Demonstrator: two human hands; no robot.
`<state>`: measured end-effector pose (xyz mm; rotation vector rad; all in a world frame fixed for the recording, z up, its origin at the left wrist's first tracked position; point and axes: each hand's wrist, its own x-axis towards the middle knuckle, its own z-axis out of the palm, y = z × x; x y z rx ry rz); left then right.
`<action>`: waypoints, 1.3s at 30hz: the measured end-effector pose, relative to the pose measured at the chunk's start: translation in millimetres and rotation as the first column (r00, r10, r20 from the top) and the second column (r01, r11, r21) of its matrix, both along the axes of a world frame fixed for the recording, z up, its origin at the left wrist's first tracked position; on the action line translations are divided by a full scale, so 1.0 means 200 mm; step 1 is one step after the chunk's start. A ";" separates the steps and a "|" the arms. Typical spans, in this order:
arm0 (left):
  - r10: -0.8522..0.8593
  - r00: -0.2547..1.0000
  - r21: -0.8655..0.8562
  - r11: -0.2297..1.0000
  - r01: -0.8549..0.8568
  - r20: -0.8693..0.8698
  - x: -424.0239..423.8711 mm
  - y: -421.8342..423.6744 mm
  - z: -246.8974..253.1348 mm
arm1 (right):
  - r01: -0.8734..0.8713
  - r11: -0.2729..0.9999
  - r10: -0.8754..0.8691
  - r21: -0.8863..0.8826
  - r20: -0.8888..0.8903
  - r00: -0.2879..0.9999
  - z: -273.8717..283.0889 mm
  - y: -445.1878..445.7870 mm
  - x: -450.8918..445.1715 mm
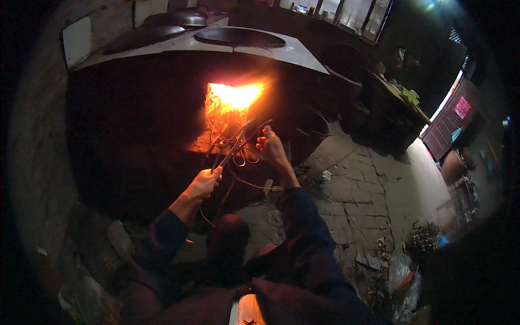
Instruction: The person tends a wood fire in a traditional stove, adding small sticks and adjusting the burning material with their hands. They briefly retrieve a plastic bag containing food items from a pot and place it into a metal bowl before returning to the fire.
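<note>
My left hand [204,183] is closed around a small bundle of thin sticks [232,152]. The sticks slant up and to the right, in front of the glowing mouth of a wood-fired stove [134,118]. My right hand [274,151] is raised to the right of that mouth, fingers curled, close beside the far end of a bent stick. Whether it grips that stick is unclear. Bright flames [237,96] fill the opening, with burning twigs [221,122] spilling over its lower edge. Looped thin stems [254,185] hang below the bundle.
A large round dark pan or lid [239,37] sits in the pale stove top [302,58], with more dark cookware [178,19] behind. Brick paving [345,187] extends right, with litter [373,260] lower down. A dark cabinet or table [382,109] stands before a door [451,118].
</note>
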<state>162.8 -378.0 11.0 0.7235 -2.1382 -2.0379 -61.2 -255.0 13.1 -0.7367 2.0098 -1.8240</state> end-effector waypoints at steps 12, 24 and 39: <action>0.073 0.996 0.622 0.782 -0.031 -0.042 -0.40 -0.51 -0.05 | -0.097 0.887 0.325 0.452 -0.462 0.825 -0.01 -0.38 0.10; 0.151 0.985 0.809 0.587 -0.022 -0.083 -1.13 -0.86 -0.24 | 0.042 0.889 0.381 0.456 -0.788 0.483 -0.03 -0.48 -0.27; 0.468 0.881 0.580 0.736 -0.348 -0.065 -1.50 -1.02 -0.60 | 0.281 0.938 0.050 0.202 -0.883 0.467 0.01 0.02 -0.36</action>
